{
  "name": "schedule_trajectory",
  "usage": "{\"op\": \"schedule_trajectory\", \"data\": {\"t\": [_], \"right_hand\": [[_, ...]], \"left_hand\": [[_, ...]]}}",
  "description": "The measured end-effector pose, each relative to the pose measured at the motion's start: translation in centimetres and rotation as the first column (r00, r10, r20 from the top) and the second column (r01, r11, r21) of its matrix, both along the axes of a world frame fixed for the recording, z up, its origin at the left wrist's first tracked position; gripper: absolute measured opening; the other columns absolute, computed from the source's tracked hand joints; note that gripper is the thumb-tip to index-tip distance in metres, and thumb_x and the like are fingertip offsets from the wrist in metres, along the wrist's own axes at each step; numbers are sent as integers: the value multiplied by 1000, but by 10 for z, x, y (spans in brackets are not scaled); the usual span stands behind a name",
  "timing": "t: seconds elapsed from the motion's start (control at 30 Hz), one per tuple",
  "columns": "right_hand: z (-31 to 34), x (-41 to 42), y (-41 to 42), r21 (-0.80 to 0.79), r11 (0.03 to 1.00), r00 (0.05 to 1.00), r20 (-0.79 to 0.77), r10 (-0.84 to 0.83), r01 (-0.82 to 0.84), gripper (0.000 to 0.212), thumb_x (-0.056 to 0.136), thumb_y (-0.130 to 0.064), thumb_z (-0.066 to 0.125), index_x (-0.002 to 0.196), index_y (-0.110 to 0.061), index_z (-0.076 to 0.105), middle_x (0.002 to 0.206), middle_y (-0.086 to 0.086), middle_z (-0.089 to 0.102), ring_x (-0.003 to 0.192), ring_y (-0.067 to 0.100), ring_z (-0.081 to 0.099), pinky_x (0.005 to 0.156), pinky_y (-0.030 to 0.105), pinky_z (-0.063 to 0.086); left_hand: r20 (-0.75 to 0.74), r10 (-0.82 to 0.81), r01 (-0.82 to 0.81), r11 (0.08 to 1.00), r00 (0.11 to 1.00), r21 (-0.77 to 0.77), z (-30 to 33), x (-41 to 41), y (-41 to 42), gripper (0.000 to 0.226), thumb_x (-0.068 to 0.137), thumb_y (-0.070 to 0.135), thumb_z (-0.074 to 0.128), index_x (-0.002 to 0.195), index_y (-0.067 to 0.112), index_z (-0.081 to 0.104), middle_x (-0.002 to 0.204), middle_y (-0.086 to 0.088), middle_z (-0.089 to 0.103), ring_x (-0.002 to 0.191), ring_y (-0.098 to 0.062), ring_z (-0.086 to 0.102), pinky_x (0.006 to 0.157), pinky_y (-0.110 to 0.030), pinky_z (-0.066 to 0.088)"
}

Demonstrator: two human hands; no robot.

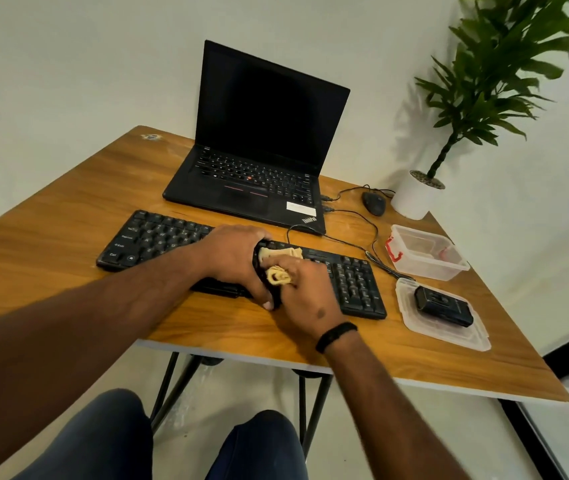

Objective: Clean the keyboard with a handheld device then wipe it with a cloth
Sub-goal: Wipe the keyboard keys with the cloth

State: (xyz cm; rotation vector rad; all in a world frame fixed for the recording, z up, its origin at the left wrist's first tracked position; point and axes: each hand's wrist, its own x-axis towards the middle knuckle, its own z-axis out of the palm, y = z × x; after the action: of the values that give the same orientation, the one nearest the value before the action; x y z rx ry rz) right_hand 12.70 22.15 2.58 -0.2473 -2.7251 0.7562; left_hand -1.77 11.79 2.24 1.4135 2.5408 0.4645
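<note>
Wooden table (68, 216): one keyboard (158, 237); two hands.

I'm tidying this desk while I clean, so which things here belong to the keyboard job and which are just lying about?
In use:
keyboard
yellow cloth, gripped by the right hand
left hand, resting on the keyboard
black handheld device on the container lid

Lying about:
laptop
mouse
clear plastic container
potted plant

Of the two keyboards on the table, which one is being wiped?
The separate black keyboard nearest the person, with both hands and the yellow cloth on it; the laptop keyboard behind sits untouched.
</note>
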Motion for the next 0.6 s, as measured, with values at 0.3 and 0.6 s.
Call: {"op": "schedule_trajectory", "data": {"t": [0.3,0.6], "right_hand": [[27,-18,24,215,953,966,100,-239,214,23,92,-4,51,101,-16,68,99,2,68,92,18,60,80,32,51],[0,8,-1,-31,994,994,37,101,-100,35,88,2,62,118,-14,70,119,5,70,112,16,62,101,26,46]], "left_hand": [[-2,17,-17,1000,1000,-22,-1,0,-3,135,37,83,82,151,23,40,146,5,53,130,-18,51,110,-39,41],[-43,5,-4,1000,999,15,-5,0,-3,124,48,66,92,151,19,40,145,2,56,129,-18,53,109,-37,40]]}}
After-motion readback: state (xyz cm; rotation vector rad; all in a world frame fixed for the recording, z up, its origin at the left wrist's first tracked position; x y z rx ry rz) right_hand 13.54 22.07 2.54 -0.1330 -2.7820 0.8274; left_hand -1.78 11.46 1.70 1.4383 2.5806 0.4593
